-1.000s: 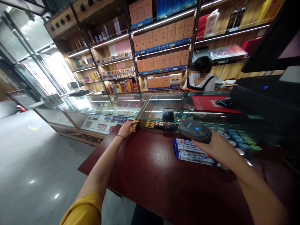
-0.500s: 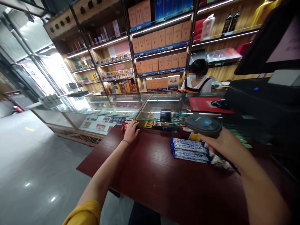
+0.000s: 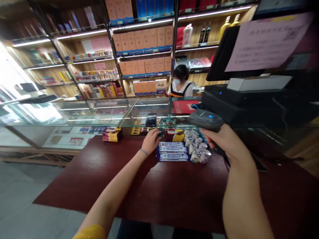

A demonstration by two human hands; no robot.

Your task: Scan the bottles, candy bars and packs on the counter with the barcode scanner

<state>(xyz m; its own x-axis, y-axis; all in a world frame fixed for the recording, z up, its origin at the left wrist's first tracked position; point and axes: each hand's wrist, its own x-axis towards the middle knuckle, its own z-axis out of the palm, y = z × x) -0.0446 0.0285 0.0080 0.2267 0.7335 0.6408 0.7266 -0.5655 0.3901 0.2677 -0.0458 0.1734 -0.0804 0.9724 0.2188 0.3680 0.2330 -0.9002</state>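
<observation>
In my right hand (image 3: 225,136) is a dark barcode scanner (image 3: 206,120) with a blue light, raised above the counter. My left hand (image 3: 151,141) reaches to the far edge of the dark red wooden table (image 3: 104,179), its fingers stretched out by some small dark items; contact is unclear. Just right of it lie blue-and-white wrapped bars (image 3: 173,152) in a row. Several small jars with silvery lids (image 3: 198,149) stand beside the bars, below the scanner. Red-and-yellow packets sit in a stack (image 3: 111,134) to the left, and another stack (image 3: 178,135) is behind the bars.
A glass display case (image 3: 147,103) runs along the table's far side. On the right stand a monitor (image 3: 216,56) and a black machine (image 3: 224,99). A person (image 3: 180,83) in an apron is behind the case, before shelves of orange boxes (image 3: 142,41).
My view has turned right. My left hand has moved from the left packet stack to beside the wrapped bars. My right hand still holds the scanner, and the jars now show clearly.
</observation>
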